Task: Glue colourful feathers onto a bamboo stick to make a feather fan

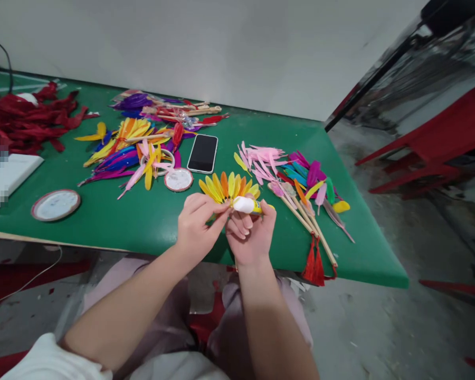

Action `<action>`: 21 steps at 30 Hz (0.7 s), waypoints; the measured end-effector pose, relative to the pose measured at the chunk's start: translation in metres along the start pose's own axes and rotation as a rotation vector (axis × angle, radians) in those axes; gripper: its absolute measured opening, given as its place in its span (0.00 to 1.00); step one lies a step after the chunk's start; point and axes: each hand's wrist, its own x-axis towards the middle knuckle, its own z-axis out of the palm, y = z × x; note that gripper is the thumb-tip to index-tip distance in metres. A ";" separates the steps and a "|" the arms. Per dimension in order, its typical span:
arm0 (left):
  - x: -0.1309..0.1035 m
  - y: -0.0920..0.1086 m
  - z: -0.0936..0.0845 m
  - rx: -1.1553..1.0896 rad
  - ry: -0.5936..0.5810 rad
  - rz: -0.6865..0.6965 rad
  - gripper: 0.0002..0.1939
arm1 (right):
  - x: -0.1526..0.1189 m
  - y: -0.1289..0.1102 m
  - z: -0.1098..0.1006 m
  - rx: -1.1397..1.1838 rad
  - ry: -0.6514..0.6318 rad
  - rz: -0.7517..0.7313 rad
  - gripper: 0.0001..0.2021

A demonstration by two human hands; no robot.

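Note:
Low over the table's front edge is a fan of yellow and orange feathers [231,186], its feathers spread upward. My left hand [200,219] is closed in a pinch at the fan's lower middle, and the fingertips hide exactly what lies between them. Lying across my right hand [253,237] is a glue tube [245,205] with a white front part and a yellow body, gripped between thumb and fingers. Its tip points left, close to my left fingertips. The fan's lower part is hidden behind both hands.
On the green table [142,221] lie a phone [203,153], two round white discs, pink feathers [265,158] and fan sticks with red tassels [314,261]. Feather bundles [130,137] and red fabric [27,119] cover the left back. A pale wall borders the back; a red chair [439,132] stands right.

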 end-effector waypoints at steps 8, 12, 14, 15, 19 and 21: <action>-0.001 -0.002 0.001 0.012 -0.015 0.044 0.02 | 0.000 -0.002 0.000 -0.061 0.020 -0.042 0.07; -0.002 -0.002 0.000 0.012 -0.020 0.049 0.02 | 0.000 -0.002 0.000 -0.092 0.036 -0.056 0.07; -0.002 -0.002 0.000 0.013 -0.018 0.054 0.02 | -0.001 -0.002 0.001 -0.106 0.038 -0.061 0.07; -0.002 -0.002 0.000 0.015 -0.015 0.053 0.02 | -0.001 -0.002 0.001 -0.111 0.040 -0.062 0.07; -0.002 -0.002 0.001 0.017 -0.015 0.049 0.02 | -0.001 -0.002 0.000 -0.129 0.050 -0.071 0.07; -0.002 -0.002 0.001 0.018 -0.015 0.052 0.02 | -0.001 -0.002 0.000 -0.140 0.059 -0.076 0.07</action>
